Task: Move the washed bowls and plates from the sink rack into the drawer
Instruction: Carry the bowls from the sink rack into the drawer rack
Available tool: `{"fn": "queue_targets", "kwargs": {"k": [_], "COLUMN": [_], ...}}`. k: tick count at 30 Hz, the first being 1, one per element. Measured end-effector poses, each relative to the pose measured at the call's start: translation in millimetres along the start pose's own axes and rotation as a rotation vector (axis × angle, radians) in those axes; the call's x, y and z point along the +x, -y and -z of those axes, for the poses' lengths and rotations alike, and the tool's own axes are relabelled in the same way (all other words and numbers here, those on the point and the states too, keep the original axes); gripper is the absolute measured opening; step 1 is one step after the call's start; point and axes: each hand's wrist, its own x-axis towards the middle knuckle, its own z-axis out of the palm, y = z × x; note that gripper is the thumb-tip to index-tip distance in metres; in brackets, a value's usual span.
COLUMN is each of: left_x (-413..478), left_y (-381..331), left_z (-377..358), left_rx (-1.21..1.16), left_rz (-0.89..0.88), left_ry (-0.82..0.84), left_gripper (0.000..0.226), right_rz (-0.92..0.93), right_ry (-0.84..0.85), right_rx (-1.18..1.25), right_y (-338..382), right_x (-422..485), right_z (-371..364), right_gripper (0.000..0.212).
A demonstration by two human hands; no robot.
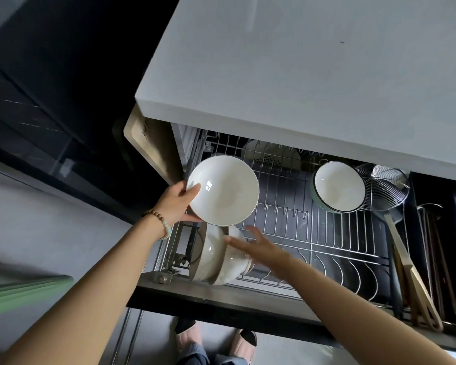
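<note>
White bowl (223,191) gripped by its rim in my left hand (175,204), left of centre; just below, my right hand (253,245), fingers spread, touches the stacked bowls (213,259).

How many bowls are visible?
4: white ceramic bowl in left hand; two white bowls on their sides, wire rack's front left; green-sided bowl farther back. Others may be hidden.

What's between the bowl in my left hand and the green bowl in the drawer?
Only empty wire rack, seen in the head view: no dish stands between the held bowl and the green bowl.
</note>
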Motion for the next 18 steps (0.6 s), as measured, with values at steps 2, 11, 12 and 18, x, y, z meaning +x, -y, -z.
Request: {"fn": "queue_targets", "kwargs": {"k": [2, 11, 12, 18], "left_x": [-2.1, -17.2, -19.2, -17.9], "left_y": [-0.8, -4.2, -5.6, -7.6], "left_z": [-1.3, -32.0, -36.7, -56.2], "left_rx": [0.001, 0.011, 0.011, 0.283], "left_rz": [0.001, 0.036, 0.036, -0.093], "left_ry": [0.006, 0.213, 0.236, 0.388], "left_gripper": [0.019, 0.01, 0.01, 0.026], "right_rz": [0.076, 0.286, 0.288, 0.337], "right_ry": [0.074, 0.288, 0.285, 0.185], "right_rx": [0.048, 0.518, 0.53, 0.534], "right_y": [8.4, 13.7, 9.3, -4.9], "right_x": [-8.3, -35.2, -36.6, -57.9], "right_z": [17.7, 69.6, 73.0, 97.8], "right_gripper": [0.113, 0.099, 0.097, 0.084]}}
